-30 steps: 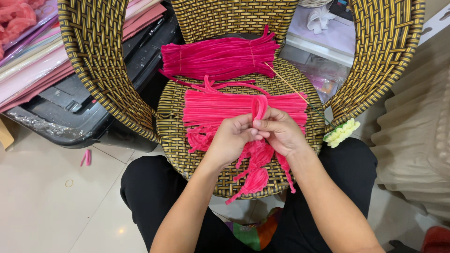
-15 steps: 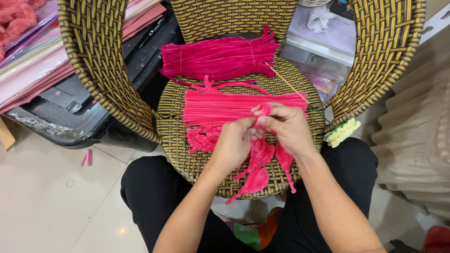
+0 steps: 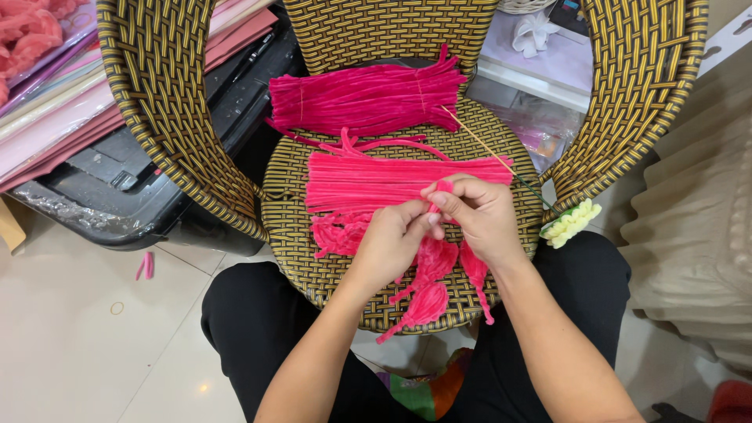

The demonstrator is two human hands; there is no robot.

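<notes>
i look down from the head camera at a woven yellow-and-black chair [image 3: 196, 157] placed directly in front of my knees. both of my hands work over its round seat.

hand state:
- my left hand [image 3: 392, 243] is curled, with thumb and forefinger pressed together on the top of a folded pink petal piece [image 3: 431, 270] made from fuzzy pipe cleaner.
- my right hand [image 3: 478, 215] is also closed, its fingertips pinching the same piece from the other side. the two hands touch each other at the pinch point.

position of the worked item: the petal piece hangs down from the pinch, over the front edge of the seat, with looped lobes and loose tails pointing toward my lap.

surrounding items on the seat:
- a flat bundle of straight pink pipe cleaners [image 3: 392, 180] lies across the middle of the seat, just behind my hands.
- a second, darker pink bundle [image 3: 360, 98] lies at the back of the seat, against the backrest.
- a thin wooden stick [image 3: 486, 153] runs diagonally from the rear bundle toward the right rim.
- a pale yellow fuzzy piece [image 3: 570, 223] sits at the right rim, near my right wrist.

on the floor to the left, a small pink scrap [image 3: 145, 266] lies on the tile, well apart from the chair.
</notes>
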